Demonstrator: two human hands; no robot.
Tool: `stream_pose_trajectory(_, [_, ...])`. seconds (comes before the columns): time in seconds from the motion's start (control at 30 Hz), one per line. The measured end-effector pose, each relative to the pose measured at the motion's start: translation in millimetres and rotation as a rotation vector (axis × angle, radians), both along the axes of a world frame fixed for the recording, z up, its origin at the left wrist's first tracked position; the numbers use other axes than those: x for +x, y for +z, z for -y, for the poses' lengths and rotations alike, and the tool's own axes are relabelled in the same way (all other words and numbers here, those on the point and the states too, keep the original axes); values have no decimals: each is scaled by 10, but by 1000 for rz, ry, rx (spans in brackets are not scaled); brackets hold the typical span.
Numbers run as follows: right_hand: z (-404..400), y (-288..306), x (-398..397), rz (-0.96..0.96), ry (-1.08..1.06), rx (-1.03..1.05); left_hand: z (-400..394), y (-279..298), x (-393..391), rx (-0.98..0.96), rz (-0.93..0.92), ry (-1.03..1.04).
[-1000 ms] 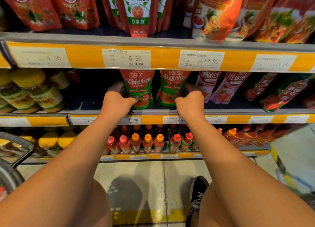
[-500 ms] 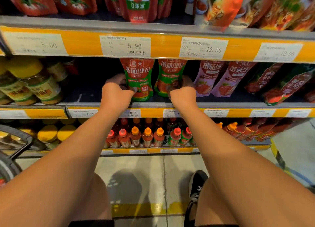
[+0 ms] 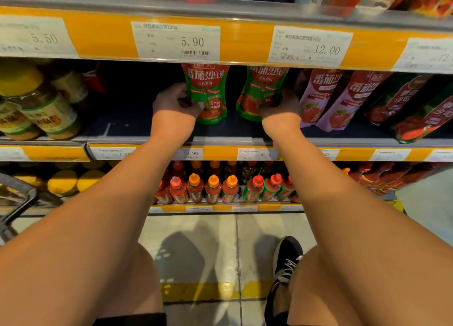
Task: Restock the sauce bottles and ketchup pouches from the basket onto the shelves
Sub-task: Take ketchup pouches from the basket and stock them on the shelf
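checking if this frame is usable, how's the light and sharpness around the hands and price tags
Head view: a hard shadow line from the shelf above cuts across the left hand and right hand, leaving the fingers and two green-and-red ketchup pouches dim; the white 5.90 price tag reads clearly, edge tags smear, and wide-angle distortion bows the orange shelf strip.

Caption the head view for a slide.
Left hand and right hand each grip a green ketchup pouch on the middle shelf.
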State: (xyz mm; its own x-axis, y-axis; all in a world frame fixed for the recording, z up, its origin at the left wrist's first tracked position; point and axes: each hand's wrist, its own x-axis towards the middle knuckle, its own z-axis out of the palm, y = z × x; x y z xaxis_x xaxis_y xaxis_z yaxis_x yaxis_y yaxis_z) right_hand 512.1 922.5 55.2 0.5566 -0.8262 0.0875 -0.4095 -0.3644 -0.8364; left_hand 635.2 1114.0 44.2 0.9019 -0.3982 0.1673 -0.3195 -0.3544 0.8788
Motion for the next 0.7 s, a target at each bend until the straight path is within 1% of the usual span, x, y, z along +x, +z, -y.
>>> stream_pose_trajectory(0.2, [14, -33, 103, 3, 11, -4, 147, -5, 99, 45, 29, -10])
stream_pose_trajectory(0.33, [14, -7, 191, -42, 2, -68, 232, -6, 160, 4, 7, -17])
stream_pose_trajectory(0.43, [32, -33, 283, -66, -12, -78, 289, -12, 200, -9, 24, -22])
stream_pose_trajectory(0.5, [23, -16, 308, -53, -17, -85, 327, -13, 228, -32, 37, -26])
stream_pose_trajectory(0.6, [53, 4, 335, -36, -35, -147, 389, -8, 294, -63, 40, -32])
stream_pose_trajectory(0.7, [88, -16, 397, 24, -64, -207, 478, -24, 380, -90, 38, -43])
